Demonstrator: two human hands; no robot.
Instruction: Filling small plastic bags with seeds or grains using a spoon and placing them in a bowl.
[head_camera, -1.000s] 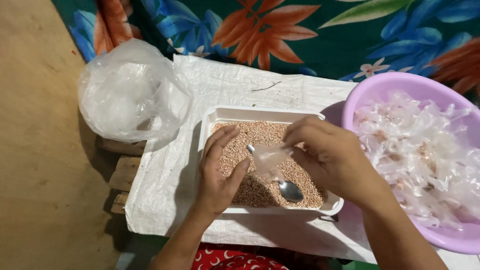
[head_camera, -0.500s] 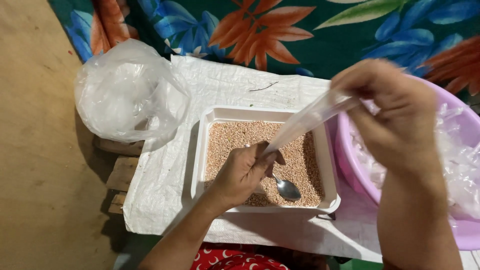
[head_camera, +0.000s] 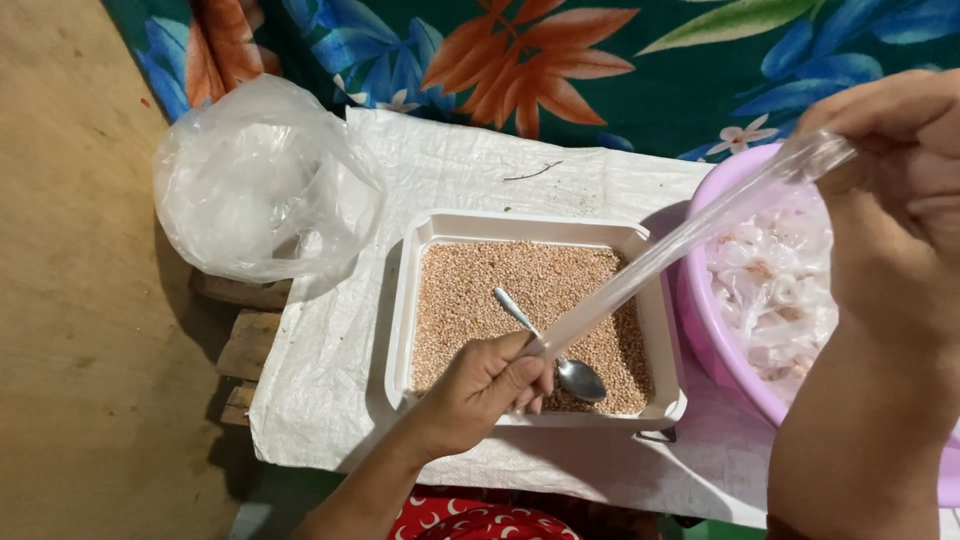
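Head view: white sack (head_camera: 330, 360) on tabletop under hands. Left hand (head_camera: 487, 385) & right hand (head_camera: 895, 190) pinch clear tube (head_camera: 680, 245) ends, over grain tray (head_camera: 540, 310).

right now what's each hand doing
Left hand: closed, pinching the lower end of the clear plastic bag above the tray of grains.
Right hand: closed, gripping the bag's upper end.

Brown earthen floor (head_camera: 70, 300) at left; floral cloth (head_camera: 560, 60) (teal, orange leaves) behind; wooden slats (head_camera: 245, 345) beneath white sheet (head_camera: 330, 380)
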